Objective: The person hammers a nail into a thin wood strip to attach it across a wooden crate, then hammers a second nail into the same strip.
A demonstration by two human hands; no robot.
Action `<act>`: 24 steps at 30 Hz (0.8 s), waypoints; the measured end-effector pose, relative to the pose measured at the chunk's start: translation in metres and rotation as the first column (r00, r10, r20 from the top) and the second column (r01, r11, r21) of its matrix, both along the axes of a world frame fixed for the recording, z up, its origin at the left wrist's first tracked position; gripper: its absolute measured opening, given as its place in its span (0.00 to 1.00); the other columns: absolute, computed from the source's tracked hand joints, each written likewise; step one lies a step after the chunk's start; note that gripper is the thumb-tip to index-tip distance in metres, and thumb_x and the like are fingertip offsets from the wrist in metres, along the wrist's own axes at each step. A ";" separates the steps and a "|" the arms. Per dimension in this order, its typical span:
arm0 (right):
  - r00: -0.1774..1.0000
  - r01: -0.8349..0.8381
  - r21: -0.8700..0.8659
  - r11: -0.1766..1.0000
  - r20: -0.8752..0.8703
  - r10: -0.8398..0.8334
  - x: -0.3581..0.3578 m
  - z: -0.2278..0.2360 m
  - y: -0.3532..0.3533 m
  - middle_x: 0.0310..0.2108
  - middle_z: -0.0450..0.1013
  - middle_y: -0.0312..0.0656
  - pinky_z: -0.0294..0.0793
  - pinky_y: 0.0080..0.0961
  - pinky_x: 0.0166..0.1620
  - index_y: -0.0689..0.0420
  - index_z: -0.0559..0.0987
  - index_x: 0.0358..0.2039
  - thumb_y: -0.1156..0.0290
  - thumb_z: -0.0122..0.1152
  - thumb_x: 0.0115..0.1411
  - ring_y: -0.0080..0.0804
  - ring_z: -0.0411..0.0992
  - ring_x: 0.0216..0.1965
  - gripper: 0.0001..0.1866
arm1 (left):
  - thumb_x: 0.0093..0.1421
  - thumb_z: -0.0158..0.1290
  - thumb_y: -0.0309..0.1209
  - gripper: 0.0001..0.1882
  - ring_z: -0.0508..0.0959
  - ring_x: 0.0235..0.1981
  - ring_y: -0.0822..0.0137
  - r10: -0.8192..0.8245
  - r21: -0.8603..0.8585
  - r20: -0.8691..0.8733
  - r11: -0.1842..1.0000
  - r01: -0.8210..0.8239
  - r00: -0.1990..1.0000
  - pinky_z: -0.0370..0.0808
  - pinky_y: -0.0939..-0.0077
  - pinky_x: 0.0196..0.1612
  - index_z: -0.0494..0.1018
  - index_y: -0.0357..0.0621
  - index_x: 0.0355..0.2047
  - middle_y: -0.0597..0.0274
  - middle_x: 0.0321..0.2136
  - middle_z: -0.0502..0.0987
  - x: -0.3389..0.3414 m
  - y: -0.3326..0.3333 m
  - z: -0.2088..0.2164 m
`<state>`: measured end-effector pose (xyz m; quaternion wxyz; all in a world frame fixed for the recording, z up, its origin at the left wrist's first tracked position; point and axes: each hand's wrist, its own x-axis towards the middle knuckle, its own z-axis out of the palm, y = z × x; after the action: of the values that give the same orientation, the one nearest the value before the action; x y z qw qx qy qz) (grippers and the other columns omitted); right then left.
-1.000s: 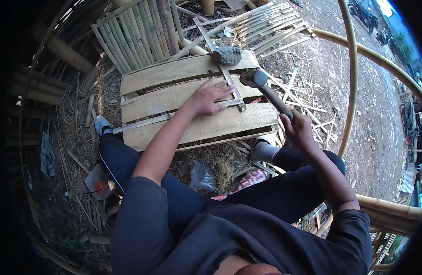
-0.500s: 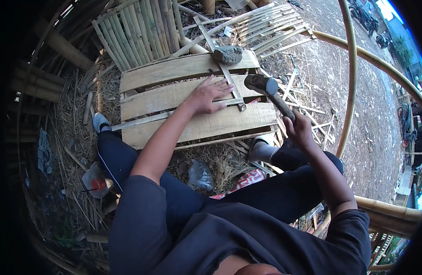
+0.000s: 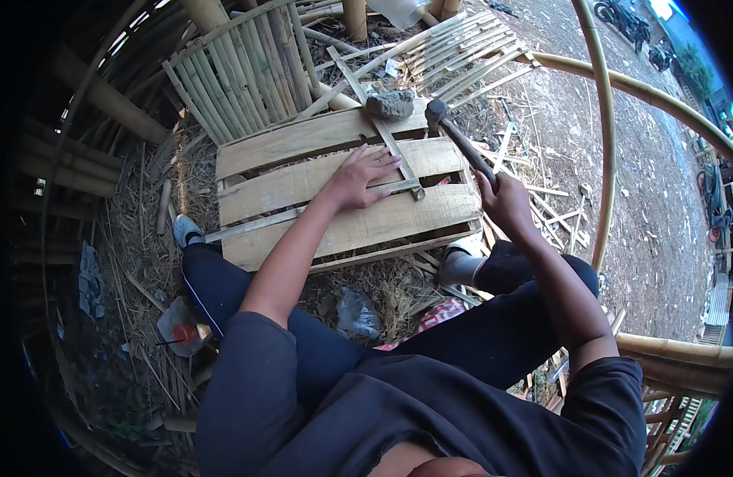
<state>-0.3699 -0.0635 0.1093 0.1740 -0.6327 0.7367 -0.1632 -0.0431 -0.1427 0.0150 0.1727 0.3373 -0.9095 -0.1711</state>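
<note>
My right hand (image 3: 505,200) is wrapped round the wooden handle of a hammer (image 3: 466,149). Its dark metal head is by the table's far right corner, just right of a grey stone (image 3: 390,104). My left hand (image 3: 361,176) lies with fingers stretched out on a low slatted wooden table (image 3: 334,232), its fingertips at a bamboo strip (image 3: 400,156) that slants across the planks. The stone rests on this strip. A second, longer bamboo strip (image 3: 259,225) runs from the left edge, passes under my left hand and meets the first near its lower end.
Behind the table lean a bamboo slat panel (image 3: 243,67) and a lattice of thin strips (image 3: 470,56). Curved bamboo poles (image 3: 605,119) rise at the right. Bamboo scraps (image 3: 553,208) litter the ground, and a clear plastic bag (image 3: 357,312) lies between my legs.
The hammer has swung away from me and slightly left, its head now near the table's far right corner. My left hand stays on the strips. The whole view has shifted slightly.
</note>
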 end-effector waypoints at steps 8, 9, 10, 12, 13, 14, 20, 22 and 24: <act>0.998 0.002 -0.064 0.998 -0.061 -0.006 0.023 -0.057 -0.035 0.29 0.77 0.66 0.75 0.56 0.39 0.69 0.76 0.32 0.56 0.62 0.66 0.67 0.77 0.34 0.23 | 0.60 0.61 0.39 0.37 0.61 0.73 0.59 -0.001 0.019 -0.037 1.000 0.002 0.999 0.43 0.44 0.77 0.66 0.49 0.69 0.61 0.70 0.66 -0.005 0.007 0.010; 0.997 -0.008 -0.087 0.996 -0.083 0.001 0.030 -0.058 -0.035 0.30 0.78 0.64 0.77 0.54 0.40 0.69 0.77 0.32 0.58 0.61 0.67 0.64 0.78 0.35 0.22 | 0.60 0.61 0.40 0.37 0.61 0.72 0.58 0.024 0.042 -0.050 0.999 -0.021 0.998 0.44 0.45 0.77 0.65 0.49 0.69 0.59 0.70 0.66 -0.003 0.007 0.012; 0.994 -0.016 -0.106 0.994 -0.107 0.005 0.035 -0.060 -0.032 0.31 0.78 0.63 0.78 0.51 0.41 0.69 0.79 0.32 0.59 0.61 0.67 0.62 0.80 0.37 0.21 | 0.61 0.61 0.41 0.38 0.62 0.72 0.58 0.047 0.071 -0.063 0.997 -0.042 0.997 0.44 0.46 0.77 0.64 0.49 0.70 0.57 0.70 0.66 -0.002 0.008 0.015; 0.996 -0.010 -0.044 0.999 -0.083 0.007 0.041 -0.058 -0.035 0.32 0.79 0.61 0.79 0.50 0.42 0.70 0.79 0.33 0.65 0.61 0.65 0.61 0.80 0.38 0.16 | 0.62 0.61 0.43 0.38 0.61 0.72 0.56 0.057 0.056 -0.006 0.997 -0.057 0.998 0.50 0.53 0.76 0.63 0.47 0.71 0.52 0.69 0.65 0.004 0.007 0.025; 0.982 -0.121 -0.013 0.993 -0.147 0.118 0.031 -0.073 -0.040 0.32 0.79 0.59 0.80 0.49 0.43 0.70 0.80 0.35 0.68 0.61 0.63 0.60 0.80 0.38 0.14 | 0.63 0.60 0.44 0.38 0.62 0.72 0.54 0.072 0.171 0.033 0.982 -0.077 0.997 0.53 0.56 0.75 0.63 0.47 0.70 0.51 0.69 0.65 0.001 0.007 0.038; 0.950 -0.240 0.027 0.971 -0.198 0.240 0.034 -0.071 -0.042 0.32 0.79 0.58 0.80 0.48 0.44 0.70 0.81 0.36 0.71 0.61 0.61 0.60 0.80 0.39 0.12 | 0.64 0.60 0.45 0.38 0.63 0.71 0.52 0.093 0.284 0.082 0.952 -0.113 0.992 0.56 0.60 0.74 0.63 0.46 0.70 0.49 0.69 0.65 0.004 0.011 0.050; 0.839 -0.255 0.564 0.785 -0.274 0.470 0.070 -0.019 -0.055 0.47 0.82 0.53 0.81 0.39 0.51 0.63 0.86 0.43 0.71 0.65 0.56 0.47 0.81 0.49 0.15 | 0.64 0.60 0.45 0.37 0.68 0.67 0.49 0.220 0.376 0.388 0.849 -0.371 0.895 0.64 0.63 0.70 0.64 0.42 0.69 0.47 0.67 0.68 0.075 0.064 0.133; 0.832 -0.251 0.497 0.831 -0.327 0.447 0.074 -0.001 -0.062 0.44 0.81 0.56 0.80 0.42 0.52 0.62 0.86 0.41 0.61 0.61 0.61 0.52 0.80 0.49 0.18 | 0.64 0.60 0.45 0.37 0.69 0.67 0.49 0.271 0.393 0.377 0.819 -0.418 0.886 0.65 0.62 0.69 0.64 0.42 0.68 0.46 0.66 0.68 0.100 0.088 0.141; 0.869 -0.289 0.279 0.916 -0.326 0.373 0.072 -0.006 -0.075 0.40 0.83 0.53 0.81 0.42 0.44 0.61 0.86 0.39 0.51 0.62 0.64 0.50 0.82 0.42 0.23 | 0.64 0.60 0.44 0.37 0.68 0.68 0.47 0.360 0.353 0.439 0.773 -0.527 0.823 0.63 0.63 0.70 0.63 0.41 0.69 0.42 0.66 0.68 0.118 0.104 0.140</act>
<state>-0.2980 -0.1386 0.1032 0.1260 -0.7460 0.6496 0.0754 0.0751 -0.0382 0.1548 -0.0391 0.6011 -0.7502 -0.2728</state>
